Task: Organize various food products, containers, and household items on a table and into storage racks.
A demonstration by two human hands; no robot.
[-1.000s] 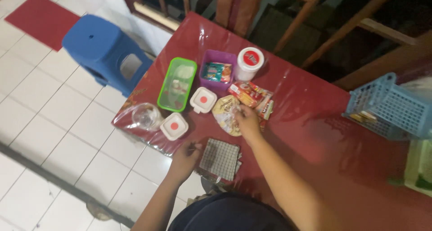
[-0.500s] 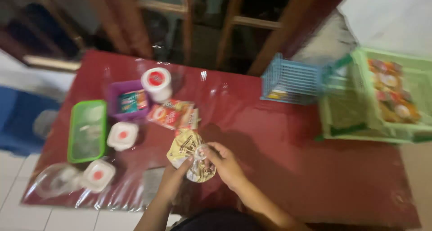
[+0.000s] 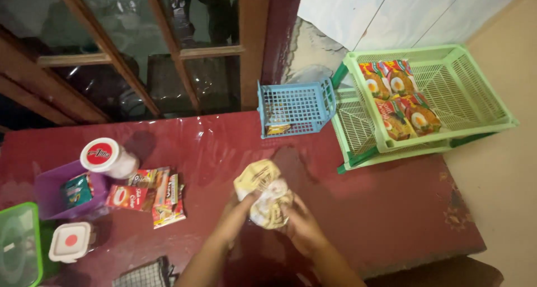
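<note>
A person stands at the near edge of a dark red bench (image 3: pixel 358 208) covered in clear plastic, seen from above. Both hands meet near the middle of the bench, holding a small bunch of pale yellow packets (image 3: pixel 264 193) between them, just above the surface. The left hand (image 3: pixel 238 208) has its grip clamped on the bunch's left side; the right hand (image 3: pixel 299 225) has its grip clamped on the near right side. The packets are crumpled together and their number is hard to tell.

To the left of the hands lies a loose pile of red and yellow sachets (image 3: pixel 154 194), flat on the bench. Farther left stands a purple tub (image 3: pixel 47 200) with a teal packet (image 3: pixel 75 191) inside, and a white jar with a red lid (image 3: pixel 106 157) touching its far right corner. At the near left sit a small white box with a red dot (image 3: pixel 70 242) and a green box (image 3: pixel 19 250), cut off by the frame's edge. A black-and-white checked cloth (image 3: pixel 146 274) lies at the near edge, just left of the left arm.

At the far side, a small blue basket (image 3: pixel 296 105) stands upright with a yellow packet (image 3: pixel 278 129) inside. Right of it, two light green trays (image 3: pixel 481 105) are stacked, the upper one tilted, holding four noodle packs (image 3: pixel 397 99). Behind the bench are wood-framed glass doors (image 3: pixel 140 46).
</note>
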